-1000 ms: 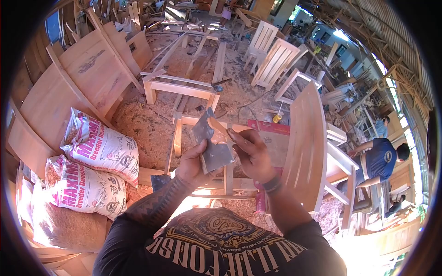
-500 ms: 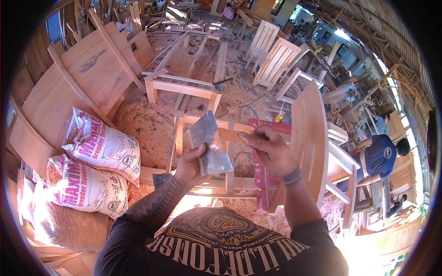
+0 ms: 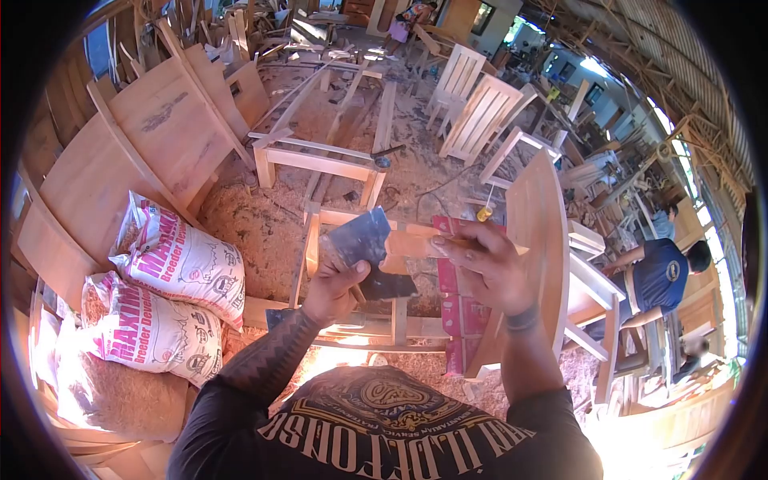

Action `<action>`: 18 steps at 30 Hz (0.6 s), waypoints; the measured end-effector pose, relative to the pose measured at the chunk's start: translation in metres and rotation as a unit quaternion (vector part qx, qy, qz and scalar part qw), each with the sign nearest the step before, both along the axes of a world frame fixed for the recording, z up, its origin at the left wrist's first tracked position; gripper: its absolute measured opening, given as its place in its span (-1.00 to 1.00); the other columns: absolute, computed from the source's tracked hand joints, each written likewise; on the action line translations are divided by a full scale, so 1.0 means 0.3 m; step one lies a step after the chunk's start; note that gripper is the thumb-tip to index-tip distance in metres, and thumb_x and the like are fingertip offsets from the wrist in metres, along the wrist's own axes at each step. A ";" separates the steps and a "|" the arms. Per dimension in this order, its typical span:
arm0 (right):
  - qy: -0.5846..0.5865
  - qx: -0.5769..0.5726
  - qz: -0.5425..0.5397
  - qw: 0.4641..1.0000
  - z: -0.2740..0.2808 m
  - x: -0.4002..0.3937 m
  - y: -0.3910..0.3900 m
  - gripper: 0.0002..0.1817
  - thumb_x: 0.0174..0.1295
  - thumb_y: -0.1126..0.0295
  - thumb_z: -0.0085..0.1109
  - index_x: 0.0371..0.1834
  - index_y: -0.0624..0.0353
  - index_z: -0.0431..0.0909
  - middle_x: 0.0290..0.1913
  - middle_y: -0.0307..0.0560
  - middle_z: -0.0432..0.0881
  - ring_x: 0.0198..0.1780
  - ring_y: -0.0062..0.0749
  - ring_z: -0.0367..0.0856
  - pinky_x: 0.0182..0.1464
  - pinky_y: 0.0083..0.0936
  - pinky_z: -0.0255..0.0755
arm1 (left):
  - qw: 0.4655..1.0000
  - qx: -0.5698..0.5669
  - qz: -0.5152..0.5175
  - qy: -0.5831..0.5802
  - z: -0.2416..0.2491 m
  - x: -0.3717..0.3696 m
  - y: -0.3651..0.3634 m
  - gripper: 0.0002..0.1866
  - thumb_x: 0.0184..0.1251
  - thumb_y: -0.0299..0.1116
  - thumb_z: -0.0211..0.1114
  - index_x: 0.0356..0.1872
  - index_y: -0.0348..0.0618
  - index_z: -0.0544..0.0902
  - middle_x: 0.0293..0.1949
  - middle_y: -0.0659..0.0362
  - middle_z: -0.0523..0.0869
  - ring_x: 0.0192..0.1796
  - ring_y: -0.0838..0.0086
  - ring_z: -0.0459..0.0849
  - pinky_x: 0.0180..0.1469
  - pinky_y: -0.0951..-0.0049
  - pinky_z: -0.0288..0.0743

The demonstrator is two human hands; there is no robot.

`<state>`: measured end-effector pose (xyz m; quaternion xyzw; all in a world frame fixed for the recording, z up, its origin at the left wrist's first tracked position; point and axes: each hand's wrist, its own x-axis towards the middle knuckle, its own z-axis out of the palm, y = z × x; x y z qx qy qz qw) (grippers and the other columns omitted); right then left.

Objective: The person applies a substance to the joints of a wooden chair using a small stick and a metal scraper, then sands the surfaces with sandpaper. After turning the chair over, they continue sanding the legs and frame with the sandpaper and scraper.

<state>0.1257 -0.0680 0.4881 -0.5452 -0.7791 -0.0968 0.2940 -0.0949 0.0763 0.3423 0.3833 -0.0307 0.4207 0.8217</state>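
Observation:
My left hand [image 3: 336, 290] grips a flat metal plate [image 3: 360, 240] by its lower left side, thumb on top. The plate is tilted and looks dark grey, with an orange-brown smear like putty at its right edge. In my right hand [image 3: 492, 268] is a putty knife [image 3: 412, 244], pinched between thumb and fingers. Its flat orange-brown end points left and meets the plate's right edge; a pale handle tip sticks out to the right. Below both hands lies a wooden frame [image 3: 398, 320]. A red panel [image 3: 460, 320] with pale marks is under my right hand.
A curved wooden panel [image 3: 538, 216] stands close right. Two printed sacks [image 3: 188, 260] are stacked left, before a large ribbed wooden panel [image 3: 128, 160]. Chair frames [image 3: 484, 120] stand farther off. A co-worker [image 3: 660, 276] is at the right; another person [image 3: 412, 20] is at the back.
The plate has turned, its surface going from shiny silver to dark. My right hand has shifted slightly right and down, and the putty knife's handle tip now shows.

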 end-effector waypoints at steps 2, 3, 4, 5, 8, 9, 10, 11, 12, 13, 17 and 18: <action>-0.023 0.008 -0.007 1.000 0.023 0.002 -0.008 -0.25 -0.06 0.72 0.34 0.26 -0.20 0.74 -0.12 -0.10 0.58 -0.08 -0.17 0.61 -0.02 -0.26 0.56 | 0.997 0.061 0.000 0.040 0.017 -0.031 0.035 -0.56 0.54 -0.54 0.26 0.38 -0.23 0.52 0.24 0.18 0.70 0.29 0.48 0.63 0.34 0.36 0.50; -0.033 0.012 -0.012 0.999 0.026 0.003 -0.012 -0.26 -0.06 0.71 0.35 0.26 -0.20 0.75 -0.11 -0.10 0.58 -0.08 -0.17 0.61 -0.02 -0.25 0.56 | 0.994 0.091 -0.001 0.061 0.033 -0.049 0.050 -0.58 0.54 -0.53 0.26 0.38 -0.24 0.54 0.24 0.19 0.70 0.28 0.50 0.63 0.34 0.38 0.49; -0.046 0.013 -0.010 0.999 0.025 0.010 -0.013 -0.28 -0.07 0.73 0.34 0.22 -0.14 0.76 -0.11 -0.09 0.59 -0.11 -0.18 0.61 -0.05 -0.28 0.55 | 0.989 0.124 0.020 0.081 0.051 -0.062 0.057 -0.60 0.54 -0.53 0.26 0.34 -0.25 0.56 0.21 0.18 0.71 0.24 0.51 0.64 0.31 0.40 0.50; -0.060 0.013 -0.007 0.998 0.025 0.018 -0.007 -0.31 -0.08 0.76 0.34 0.19 -0.09 0.77 -0.11 -0.09 0.59 -0.15 -0.19 0.60 -0.08 -0.30 0.55 | 0.982 0.157 0.041 0.101 0.072 -0.074 0.063 -0.63 0.54 -0.52 0.27 0.31 -0.26 0.58 0.17 0.17 0.72 0.19 0.52 0.65 0.28 0.41 0.51; -0.075 0.009 -0.009 0.997 0.035 0.017 0.003 -0.33 -0.09 0.78 0.34 0.16 -0.03 0.79 -0.12 -0.09 0.59 -0.19 -0.20 0.59 -0.11 -0.32 0.55 | 0.968 0.199 0.074 0.137 0.100 -0.096 0.066 -0.71 0.55 -0.52 0.26 0.22 -0.30 0.64 0.10 0.17 0.75 0.13 0.55 0.65 0.24 0.45 0.51; -0.075 0.006 -0.010 0.997 0.040 0.014 0.005 -0.33 -0.08 0.77 0.34 0.16 -0.03 0.78 -0.12 -0.09 0.59 -0.19 -0.21 0.59 -0.11 -0.32 0.55 | 0.965 0.204 0.080 0.145 0.104 -0.102 0.068 -0.73 0.55 -0.52 0.25 0.19 -0.31 0.66 0.08 0.18 0.76 0.13 0.56 0.65 0.23 0.46 0.51; -0.078 -0.002 -0.019 0.997 0.040 0.015 0.004 -0.30 -0.08 0.74 0.34 0.20 -0.11 0.76 -0.10 -0.09 0.59 -0.16 -0.18 0.59 -0.07 -0.30 0.56 | 0.949 0.248 0.099 0.168 0.107 -0.108 0.077 -0.71 0.55 -0.52 0.25 0.21 -0.31 0.66 0.07 0.16 0.76 0.11 0.55 0.67 0.20 0.47 0.52; -0.080 -0.011 -0.028 0.996 0.039 0.019 0.000 -0.27 -0.07 0.70 0.34 0.24 -0.20 0.74 -0.08 -0.09 0.58 -0.14 -0.15 0.60 -0.02 -0.28 0.58 | 0.930 0.292 0.116 0.190 0.108 -0.115 0.091 -0.70 0.54 -0.52 0.25 0.22 -0.31 0.66 0.06 0.14 0.77 0.10 0.54 0.68 0.17 0.49 0.53; -0.081 -0.019 -0.038 0.996 0.038 0.020 -0.004 -0.24 -0.07 0.66 0.35 0.28 -0.28 0.72 -0.05 -0.09 0.58 -0.11 -0.13 0.60 0.02 -0.26 0.59 | 0.909 0.335 0.132 0.212 0.108 -0.124 0.101 -0.68 0.54 -0.53 0.26 0.24 -0.30 0.67 0.05 0.12 0.78 0.08 0.54 0.70 0.13 0.50 0.55; -0.091 -0.021 -0.047 0.995 0.041 0.019 -0.008 -0.23 -0.07 0.66 0.34 0.29 -0.28 0.71 -0.04 -0.08 0.59 -0.11 -0.13 0.60 0.02 -0.27 0.59 | 0.889 0.368 0.143 0.230 0.117 -0.138 0.105 -0.69 0.53 -0.53 0.26 0.23 -0.29 0.68 0.03 0.10 0.79 0.06 0.52 0.72 0.10 0.49 0.56; -0.101 -0.034 -0.074 0.992 0.048 0.026 0.001 -0.21 -0.08 0.66 0.34 0.31 -0.27 0.69 -0.01 -0.07 0.59 -0.10 -0.12 0.60 0.01 -0.26 0.60 | 0.808 0.513 0.175 0.231 0.153 -0.140 0.089 -0.71 0.51 -0.53 0.27 0.19 -0.26 0.70 -0.01 0.03 0.81 0.01 0.46 0.77 0.01 0.48 0.62; -0.098 -0.038 -0.079 0.991 0.043 0.032 0.003 -0.21 -0.08 0.66 0.33 0.32 -0.26 0.69 -0.01 -0.07 0.60 -0.10 -0.12 0.60 0.00 -0.25 0.59 | 0.787 0.551 0.181 0.211 0.157 -0.130 0.078 -0.71 0.51 -0.53 0.28 0.18 -0.26 0.71 -0.01 0.02 0.81 0.01 0.45 0.78 -0.01 0.48 0.63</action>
